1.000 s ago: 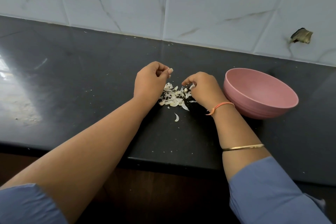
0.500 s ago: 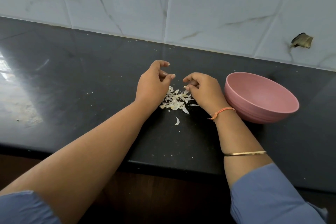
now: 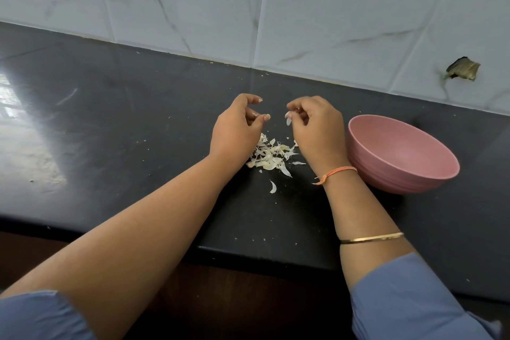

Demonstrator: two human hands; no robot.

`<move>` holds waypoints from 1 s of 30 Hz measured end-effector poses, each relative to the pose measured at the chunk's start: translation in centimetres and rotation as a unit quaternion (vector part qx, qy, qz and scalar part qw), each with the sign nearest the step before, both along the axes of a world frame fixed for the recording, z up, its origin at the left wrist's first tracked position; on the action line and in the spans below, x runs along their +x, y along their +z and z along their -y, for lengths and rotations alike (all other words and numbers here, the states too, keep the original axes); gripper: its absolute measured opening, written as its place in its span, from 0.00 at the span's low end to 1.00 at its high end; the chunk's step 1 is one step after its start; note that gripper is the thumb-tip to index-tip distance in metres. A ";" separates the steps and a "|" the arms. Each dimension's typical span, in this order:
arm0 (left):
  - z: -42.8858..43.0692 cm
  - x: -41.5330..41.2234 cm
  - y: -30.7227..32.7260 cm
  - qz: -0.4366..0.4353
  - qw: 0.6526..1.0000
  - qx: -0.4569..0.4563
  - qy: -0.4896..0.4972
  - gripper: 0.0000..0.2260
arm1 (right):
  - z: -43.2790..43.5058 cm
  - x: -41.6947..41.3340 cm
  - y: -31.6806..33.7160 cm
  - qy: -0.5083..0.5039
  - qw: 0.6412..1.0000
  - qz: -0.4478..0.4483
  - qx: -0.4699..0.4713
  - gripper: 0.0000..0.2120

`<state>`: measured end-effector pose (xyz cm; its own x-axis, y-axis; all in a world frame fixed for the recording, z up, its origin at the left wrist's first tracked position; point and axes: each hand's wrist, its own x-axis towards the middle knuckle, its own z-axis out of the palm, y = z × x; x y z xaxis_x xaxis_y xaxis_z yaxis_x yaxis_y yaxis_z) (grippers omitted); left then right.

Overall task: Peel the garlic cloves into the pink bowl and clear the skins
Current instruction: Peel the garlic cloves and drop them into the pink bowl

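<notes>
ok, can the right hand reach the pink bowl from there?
Probably yes. The right hand, pinching a garlic bit, hovers just beside the bowl; its open top faces up and nothing lies between them.

Round pink plastic bowl [image 3: 371, 171] upright, heap of pale papery garlic skins [image 3: 271, 156] near it, small pale garlic piece [image 3: 288, 120] pinched above
</notes>
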<state>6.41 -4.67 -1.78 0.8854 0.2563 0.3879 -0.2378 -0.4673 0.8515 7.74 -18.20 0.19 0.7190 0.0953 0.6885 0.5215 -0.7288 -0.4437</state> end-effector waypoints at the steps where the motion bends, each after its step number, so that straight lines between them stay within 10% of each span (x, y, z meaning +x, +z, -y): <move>1: 0.0 0.0 0.0 0.000 1.000 -0.001 0.002 0.13 | -0.1 0.1 0.0 -0.002 1.000 0.029 -0.002 0.07; 7: 0.1 -0.1 0.2 -0.001 1.000 0.001 0.007 0.12 | -0.8 0.2 0.5 -0.028 0.987 0.154 -0.047 0.06; 12: 0.0 -0.2 0.2 0.000 1.000 0.003 0.009 0.12 | -0.7 0.8 -0.1 -0.065 0.929 -0.152 -0.331 0.10; 17: 0.0 -0.3 0.2 0.001 1.000 0.017 -0.001 0.06 | -0.3 0.8 -0.6 -0.033 0.994 -0.106 -0.023 0.07; 21: 0.4 -0.4 0.2 -0.007 0.999 0.026 -0.024 0.08 | -0.3 0.7 -0.6 0.043 0.966 -0.163 0.195 0.06; 30: 0.5 -0.8 0.3 0.000 0.998 0.035 -0.055 0.05 | -0.6 -0.2 -0.5 0.106 0.930 -0.208 0.283 0.10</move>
